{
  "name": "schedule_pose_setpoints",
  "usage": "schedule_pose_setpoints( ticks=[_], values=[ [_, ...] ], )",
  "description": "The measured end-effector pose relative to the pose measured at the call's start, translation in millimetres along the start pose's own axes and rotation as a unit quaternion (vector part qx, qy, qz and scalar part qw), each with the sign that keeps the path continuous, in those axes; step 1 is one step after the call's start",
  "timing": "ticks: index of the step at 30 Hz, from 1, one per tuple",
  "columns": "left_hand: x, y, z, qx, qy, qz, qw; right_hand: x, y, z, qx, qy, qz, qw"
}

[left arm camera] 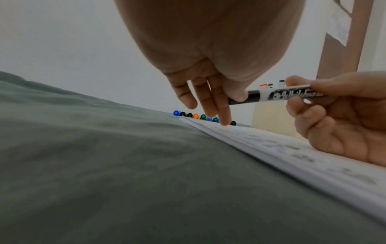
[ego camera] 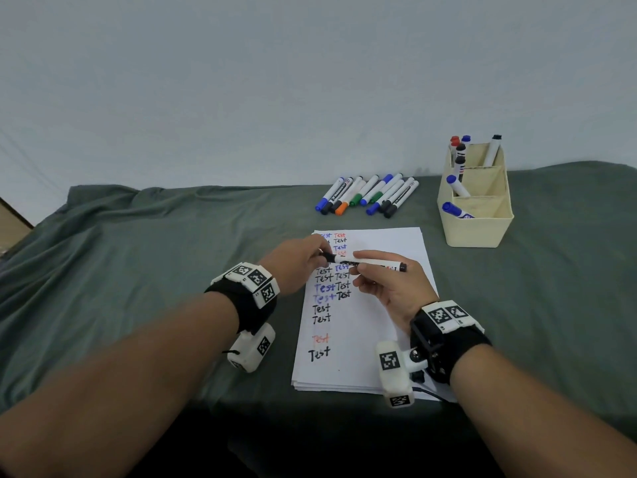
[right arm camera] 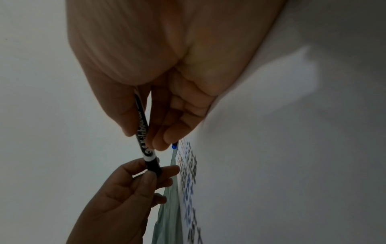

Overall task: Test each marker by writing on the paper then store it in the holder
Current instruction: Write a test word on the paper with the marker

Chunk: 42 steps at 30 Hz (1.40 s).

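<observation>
Black whiteboard marker held level just above the paper: left hand pinches its black cap end, right hand grips the barrel w/ thumb + fingers. Loose markers lie far of the paper; holder sits far right.

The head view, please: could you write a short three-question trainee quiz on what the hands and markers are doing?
1. True or false: the black marker lies flat on the paper.
2. Which hand pinches the capped end? A. left hand B. right hand
3. Fill in: the untested markers lie on the cloth to the ____ of the holder.

Key: 1. False; both hands hold it above the sheet. 2. A. 3. Left.
</observation>
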<state>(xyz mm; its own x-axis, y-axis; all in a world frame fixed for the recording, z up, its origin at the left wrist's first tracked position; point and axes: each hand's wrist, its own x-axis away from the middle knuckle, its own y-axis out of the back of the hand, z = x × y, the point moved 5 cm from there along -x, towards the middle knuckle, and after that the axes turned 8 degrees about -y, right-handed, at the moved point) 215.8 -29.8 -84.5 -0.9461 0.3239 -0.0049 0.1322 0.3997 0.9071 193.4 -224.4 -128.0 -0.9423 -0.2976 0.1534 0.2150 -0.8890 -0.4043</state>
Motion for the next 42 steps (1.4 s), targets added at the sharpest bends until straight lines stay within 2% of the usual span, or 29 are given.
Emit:
schedule_pose_setpoints(
  ticks=[11,14,16,17,19,22,27,32,35,38,40,42],
  values=[
    [-13,-1,-1,-0.046,-0.025,-0.026,0.998,-2,-3,1,0.037,0.006,0.0,0.999],
    [-17,-2,2,-0.041,-0.023,-0.013,0.999,-3,-1,0,0.038,0.003,-0.003,0.999],
    [-21,-5,9,-0.08,-0.006,-0.004,0.997,-4,3,-1,0.027,0.0,-0.019,0.999],
    [-22,-8,14,-0.114,0.012,0.011,0.993,-5,5,-2,0.019,-0.002,-0.028,0.999],
    [-21,-19,25,-0.161,0.066,0.083,0.981,-6,8,-4,0.0,-0.004,-0.042,0.999],
    [-18,-38,39,-0.171,0.105,0.172,0.964,-6,10,-5,-0.022,-0.006,-0.05,0.999],
    [-18,-42,43,-0.172,0.107,0.185,0.962,-4,9,-3,-0.09,-0.004,-0.053,0.995],
    [-18,-39,42,-0.164,0.112,0.195,0.96,-8,9,8,-0.17,-0.002,-0.098,0.98],
    [-19,-39,43,-0.157,0.114,0.201,0.96,-16,12,42,-0.118,0.033,-0.154,0.98],
    [-19,-39,43,-0.156,0.111,0.205,0.96,-28,14,107,0.011,0.127,-0.19,0.973],
    [-19,-39,42,-0.158,0.111,0.209,0.959,-34,18,154,0.138,0.188,-0.211,0.949],
    [-19,-39,42,-0.158,0.111,0.211,0.958,-37,27,197,0.264,0.221,-0.258,0.903]
  ],
)
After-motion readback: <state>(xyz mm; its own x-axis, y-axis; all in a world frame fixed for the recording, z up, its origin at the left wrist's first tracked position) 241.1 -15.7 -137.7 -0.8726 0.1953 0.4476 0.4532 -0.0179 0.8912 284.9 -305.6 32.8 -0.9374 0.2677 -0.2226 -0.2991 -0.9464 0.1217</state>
